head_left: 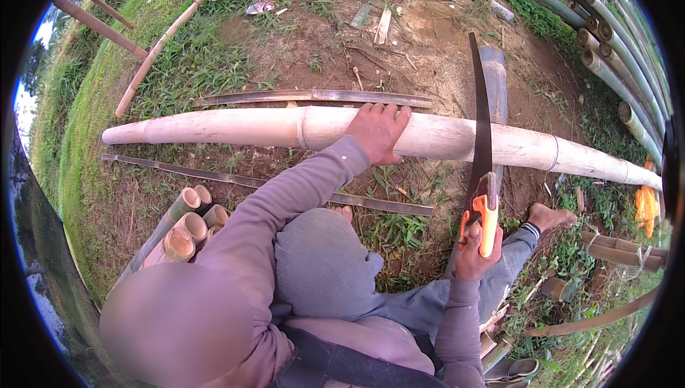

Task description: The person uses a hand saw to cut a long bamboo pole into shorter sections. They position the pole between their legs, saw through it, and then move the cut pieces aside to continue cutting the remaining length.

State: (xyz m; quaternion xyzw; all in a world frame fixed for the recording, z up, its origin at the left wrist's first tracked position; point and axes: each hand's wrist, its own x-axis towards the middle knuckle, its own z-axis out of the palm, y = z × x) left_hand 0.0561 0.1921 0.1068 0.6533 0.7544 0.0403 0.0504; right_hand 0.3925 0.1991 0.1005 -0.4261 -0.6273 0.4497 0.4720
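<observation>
A long, pale bamboo pole (235, 127) lies across the view from left to right. My left hand (378, 133) grips it from above near the middle, the fingers curled over its far side. To the right, my right hand (477, 254) is closed round the orange handle of a hand saw (483, 127). The saw's long dark blade points away from me and crosses over the pole; whether its teeth touch or have cut the bamboo is hard to make out. Under the pole, by the blade, runs a grey bamboo support (494, 74).
Split bamboo strips (314, 95) lie beyond and on the near side of the pole. Cut bamboo tubes (187, 224) are bundled at my left. Stacked green poles (606, 38) fill the far right. An orange cloth (645, 211) is near the pole's right end.
</observation>
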